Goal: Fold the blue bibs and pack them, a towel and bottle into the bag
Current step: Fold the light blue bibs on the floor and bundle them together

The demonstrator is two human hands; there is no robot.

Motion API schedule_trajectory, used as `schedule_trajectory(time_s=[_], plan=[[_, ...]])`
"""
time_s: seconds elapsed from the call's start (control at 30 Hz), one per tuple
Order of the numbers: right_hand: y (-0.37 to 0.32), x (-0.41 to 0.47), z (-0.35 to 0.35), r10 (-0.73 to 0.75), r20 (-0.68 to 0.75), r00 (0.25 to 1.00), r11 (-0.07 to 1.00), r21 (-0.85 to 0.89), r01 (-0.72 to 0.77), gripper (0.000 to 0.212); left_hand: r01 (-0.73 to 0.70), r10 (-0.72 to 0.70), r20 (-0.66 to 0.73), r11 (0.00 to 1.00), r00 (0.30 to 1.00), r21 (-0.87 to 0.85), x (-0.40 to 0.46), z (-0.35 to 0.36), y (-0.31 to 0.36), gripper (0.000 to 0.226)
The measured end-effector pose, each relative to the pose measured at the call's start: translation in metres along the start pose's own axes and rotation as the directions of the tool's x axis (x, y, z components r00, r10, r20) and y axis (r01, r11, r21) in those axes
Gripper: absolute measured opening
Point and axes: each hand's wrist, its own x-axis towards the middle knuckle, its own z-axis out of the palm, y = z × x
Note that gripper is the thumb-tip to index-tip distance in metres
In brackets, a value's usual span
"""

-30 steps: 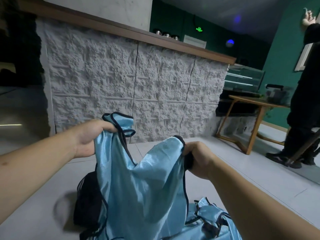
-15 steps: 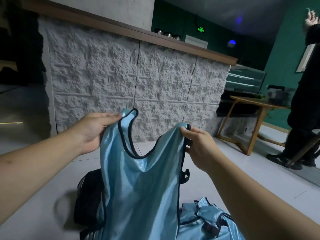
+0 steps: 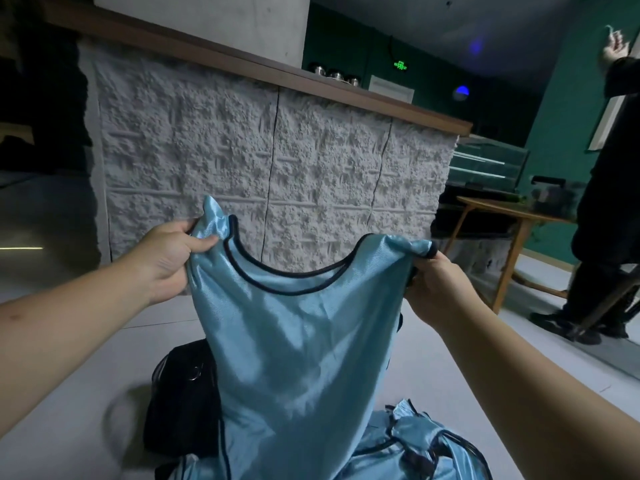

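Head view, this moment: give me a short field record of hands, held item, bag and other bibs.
left hand: grips one shoulder of the blue bib
right hand: grips the other shoulder
blue bib: held up, spread, hanging unfolded
black bag: on the floor behind the bib, partly hidden
other bibs: crumpled pile, lower right
towel, bottle: not visible

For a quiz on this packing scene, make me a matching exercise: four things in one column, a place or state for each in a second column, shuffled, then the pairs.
Things:
1. held bib
2. black bag
3. pile of bibs
4. wooden table

Places or states:
A. heaped on the floor, lower right
B. stands at right, beyond the counter's end
C. stretched in the air by its shoulders, left hand and right hand each keeping a grip
D. on the floor, partly hidden behind the hanging cloth

Pairs: 1-C, 2-D, 3-A, 4-B
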Motion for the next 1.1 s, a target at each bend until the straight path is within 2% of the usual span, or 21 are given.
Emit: schedule_trajectory(time_s=[0.13, 0.23, 0.3, 0.37, 0.4, 0.47, 0.5, 0.53, 0.57, 0.6, 0.67, 0.7, 0.77, 0.9, 0.97, 1.03, 1.1], plan=[[0.005, 0.000, 0.003, 0.067, 0.097, 0.993, 0.997, 0.036, -0.071, 0.024, 0.019, -0.018, 0.069, 1.000, 0.997, -0.017, -0.004, 0.004, 0.002, 0.016], [-0.006, -0.008, -0.001, 0.003, 0.270, 0.963, 0.980, 0.190, -0.056, 0.014, 0.036, -0.019, 0.169, 0.994, 0.985, -0.100, -0.006, 0.006, 0.007, 0.016], [-0.010, -0.013, -0.004, -0.024, 0.398, 0.917, 0.966, 0.244, -0.080, 0.052, 0.053, -0.018, 0.230, 0.988, 0.973, -0.147, -0.006, 0.004, 0.009, 0.016], [-0.006, -0.014, -0.004, 0.001, 0.376, 0.927, 0.978, 0.192, -0.079, 0.067, 0.054, -0.020, 0.243, 0.989, 0.970, -0.134, -0.007, 0.001, 0.009, 0.021], [-0.006, -0.017, -0.003, 0.013, 0.374, 0.927, 0.987, 0.145, -0.072, 0.061, 0.054, -0.025, 0.238, 0.992, 0.971, -0.117, -0.007, 0.000, 0.008, 0.029], [-0.007, -0.019, -0.001, 0.017, 0.268, 0.963, 0.989, 0.135, -0.055, 0.020, 0.055, -0.032, 0.234, 0.994, 0.972, -0.094, -0.008, 0.001, 0.007, 0.042], [-0.010, -0.020, 0.003, 0.043, 0.218, 0.975, 0.985, 0.152, -0.077, 0.011, 0.054, -0.030, 0.240, 0.994, 0.970, -0.093, -0.009, 0.003, 0.007, 0.044], [-0.012, -0.022, 0.006, 0.052, 0.178, 0.983, 0.980, 0.180, -0.085, 0.024, 0.058, -0.031, 0.254, 0.993, 0.967, -0.099, -0.010, 0.005, 0.007, 0.043], [-0.012, -0.021, 0.007, 0.064, 0.170, 0.983, 0.975, 0.198, -0.098, 0.025, 0.065, -0.034, 0.285, 0.993, 0.958, -0.101, -0.011, 0.008, 0.007, 0.040], [-0.012, -0.022, 0.010, 0.067, 0.170, 0.983, 0.971, 0.217, -0.104, 0.019, 0.078, -0.043, 0.314, 0.992, 0.948, -0.099, -0.013, 0.013, 0.007, 0.035], [-0.014, -0.029, 0.018, 0.123, 0.189, 0.974, 0.957, 0.237, -0.167, 0.020, 0.102, -0.057, 0.379, 0.990, 0.924, -0.100, -0.017, 0.022, 0.007, 0.025], [-0.014, -0.030, 0.022, 0.146, 0.201, 0.969, 0.952, 0.236, -0.193, 0.011, 0.109, -0.061, 0.399, 0.989, 0.915, -0.097, -0.019, 0.028, 0.008, 0.022], [-0.017, -0.031, 0.026, 0.155, 0.220, 0.963, 0.955, 0.216, -0.203, 0.024, 0.110, -0.062, 0.416, 0.990, 0.907, -0.093, -0.024, 0.040, 0.010, 0.014], [-0.028, -0.046, 0.038, 0.115, 0.281, 0.953, 0.942, 0.275, -0.195, 0.019, 0.117, -0.046, 0.477, 0.986, 0.877, -0.119, -0.031, 0.056, 0.010, 0.021], [-0.036, -0.060, 0.051, 0.046, 0.278, 0.960, 0.940, 0.314, -0.136, 0.030, 0.148, -0.036, 0.547, 0.975, 0.837, -0.162, -0.034, 0.063, 0.009, 0.030], [-0.039, -0.067, 0.065, 0.001, 0.290, 0.957, 0.936, 0.336, -0.103, 0.034, 0.152, -0.017, 0.636, 0.975, 0.772, -0.159, -0.043, 0.076, 0.008, 0.023], [-0.032, -0.060, 0.074, 0.024, 0.313, 0.949, 0.971, 0.218, -0.097, 0.015, 0.101, -0.004, 0.696, 0.990, 0.718, -0.098, -0.046, 0.087, 0.004, 0.019]])
